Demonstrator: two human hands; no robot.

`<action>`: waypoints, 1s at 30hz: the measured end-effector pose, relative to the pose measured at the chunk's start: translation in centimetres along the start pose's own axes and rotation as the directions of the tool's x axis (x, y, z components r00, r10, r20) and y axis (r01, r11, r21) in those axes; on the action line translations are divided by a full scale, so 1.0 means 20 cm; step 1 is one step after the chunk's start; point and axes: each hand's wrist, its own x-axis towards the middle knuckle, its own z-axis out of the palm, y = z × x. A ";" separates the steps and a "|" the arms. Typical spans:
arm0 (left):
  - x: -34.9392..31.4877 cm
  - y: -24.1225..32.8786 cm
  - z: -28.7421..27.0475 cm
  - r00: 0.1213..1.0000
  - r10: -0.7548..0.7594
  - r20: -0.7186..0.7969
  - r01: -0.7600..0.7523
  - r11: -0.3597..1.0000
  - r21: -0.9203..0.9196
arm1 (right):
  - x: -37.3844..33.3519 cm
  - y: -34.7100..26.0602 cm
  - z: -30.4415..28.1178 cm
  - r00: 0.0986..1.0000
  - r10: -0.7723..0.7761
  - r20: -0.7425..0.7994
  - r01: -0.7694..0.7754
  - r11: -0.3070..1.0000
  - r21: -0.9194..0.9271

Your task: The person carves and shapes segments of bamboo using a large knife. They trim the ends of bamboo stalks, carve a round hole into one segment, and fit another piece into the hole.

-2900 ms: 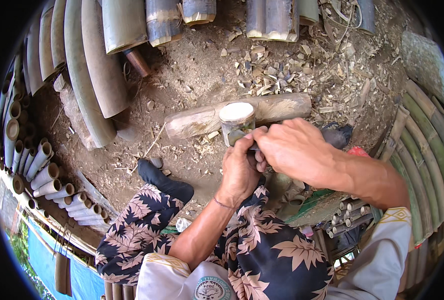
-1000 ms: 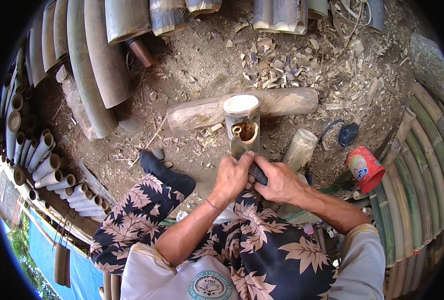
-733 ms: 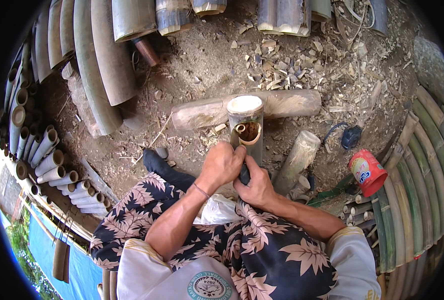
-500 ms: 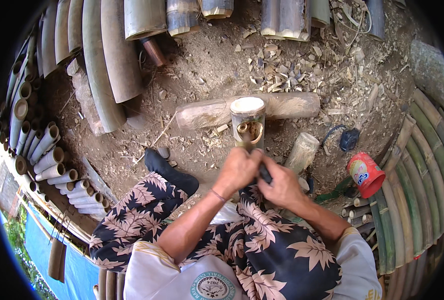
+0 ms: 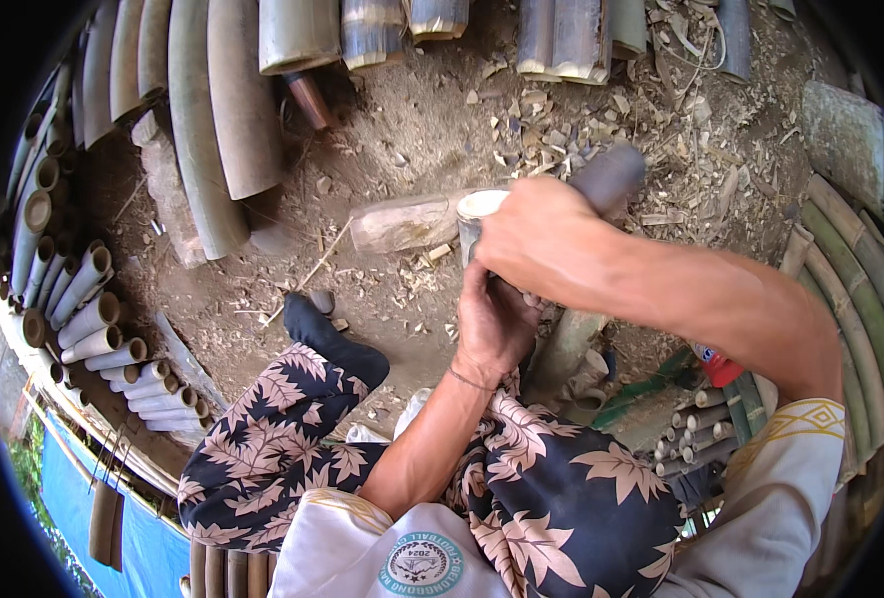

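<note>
A short bamboo tube (image 5: 469,237) with a pale cut top leans against a thick wooden log (image 5: 402,225) on the ground. Over its upper right side lies my right hand (image 5: 534,224), fingers curled in. A dark, blurred cylinder (image 5: 609,179) sticks out beyond that fist; its kind does not show. Below, near the tube's lower end, my left hand (image 5: 497,324) is turned partly palm up with its fingers bent round. What it grips is hidden behind my right wrist. My right forearm also covers the notch in the tube's side.
Bamboo tubes (image 5: 88,269) are stacked at the left, and long bamboo poles (image 5: 856,299) curve along the right. Wood chips (image 5: 542,140) litter the soil beyond the log. A red tub (image 5: 721,371) shows partly below my right forearm. My foot in a dark sock (image 5: 327,344) rests left.
Both hands were together on a dark-handled tool at the tube's notch. My right hand has moved up and forward across the tube, and the dark cylinder has appeared. My left hand has turned over.
</note>
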 end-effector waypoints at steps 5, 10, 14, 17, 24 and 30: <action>-0.03 0.05 -0.20 0.933 -0.204 0.296 0.116 0.951 0.288 | -0.09 0.08 0.04 0.994 0.076 0.072 -0.090 0.973 0.210; -0.27 0.02 -0.33 0.874 -0.273 0.402 -0.307 0.331 0.892 | -0.33 -0.28 0.57 0.771 0.557 -0.310 -0.150 0.631 0.761; -0.37 0.08 -0.43 0.865 0.005 0.501 -0.489 -0.210 0.847 | -0.20 -0.60 0.57 0.580 0.815 -0.011 0.194 -0.126 0.973; -0.40 0.26 -0.51 0.859 0.169 0.484 -0.353 -0.490 0.797 | -0.05 -0.62 0.54 0.795 0.577 0.189 0.084 -0.413 0.907; -0.29 0.63 -0.36 0.917 0.240 0.320 -0.098 -0.640 0.762 | 0.26 -0.58 0.44 0.845 0.495 0.203 0.259 -0.711 0.653; -0.33 0.79 0.21 0.914 -0.070 0.400 -0.214 -0.920 0.329 | 0.16 -0.52 0.35 0.827 0.554 0.092 0.532 -0.825 0.189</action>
